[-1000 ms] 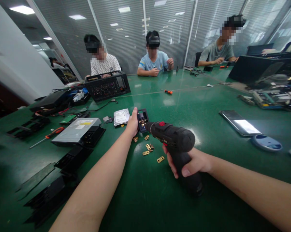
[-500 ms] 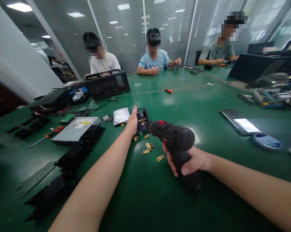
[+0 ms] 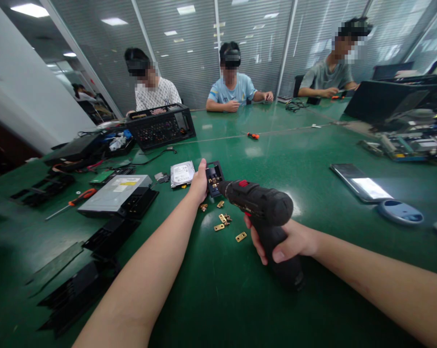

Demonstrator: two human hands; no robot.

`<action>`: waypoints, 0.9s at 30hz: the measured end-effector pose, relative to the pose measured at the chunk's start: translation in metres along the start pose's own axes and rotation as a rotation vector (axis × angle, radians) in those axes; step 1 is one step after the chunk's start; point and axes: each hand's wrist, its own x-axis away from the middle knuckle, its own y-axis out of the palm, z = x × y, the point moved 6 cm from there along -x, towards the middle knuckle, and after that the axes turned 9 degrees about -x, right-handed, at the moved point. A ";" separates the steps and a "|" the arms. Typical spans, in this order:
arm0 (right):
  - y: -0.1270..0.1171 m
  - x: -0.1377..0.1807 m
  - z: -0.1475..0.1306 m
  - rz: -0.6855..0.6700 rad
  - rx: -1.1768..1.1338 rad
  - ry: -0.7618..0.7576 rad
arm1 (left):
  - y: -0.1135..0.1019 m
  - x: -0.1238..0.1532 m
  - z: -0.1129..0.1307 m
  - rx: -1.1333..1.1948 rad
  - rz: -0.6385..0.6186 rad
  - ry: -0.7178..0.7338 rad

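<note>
My L hand (image 3: 199,182) clasps the side of a small black box (image 3: 214,170) holding brass bits (image 3: 213,181), just past loose brass plates (image 3: 241,237) on the green surface (image 3: 204,295); my R hand (image 3: 290,244) grips the drill (image 3: 260,200) by its handle, nose right at the box; can't tell if the tip's seated. To do it well, I'd say: brace box vs. twist, line drill up sq., press firm, go easy on trigger, L thumb clear. Text: hard drive (image 3: 182,175) nr L hand has a label, too small to read; ditto yellow sticker (image 3: 128,183) on disc drive (image 3: 108,195). Shirt (image 3: 156,92) opp. looks like "NY".
</note>
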 end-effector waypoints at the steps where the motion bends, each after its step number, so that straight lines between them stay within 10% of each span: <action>1: 0.000 0.000 0.000 -0.001 -0.004 0.005 | 0.000 0.001 0.000 0.004 -0.003 0.001; 27: -0.001 0.000 0.000 -0.002 0.013 0.012 | -0.001 -0.001 -0.001 -0.026 -0.030 0.018</action>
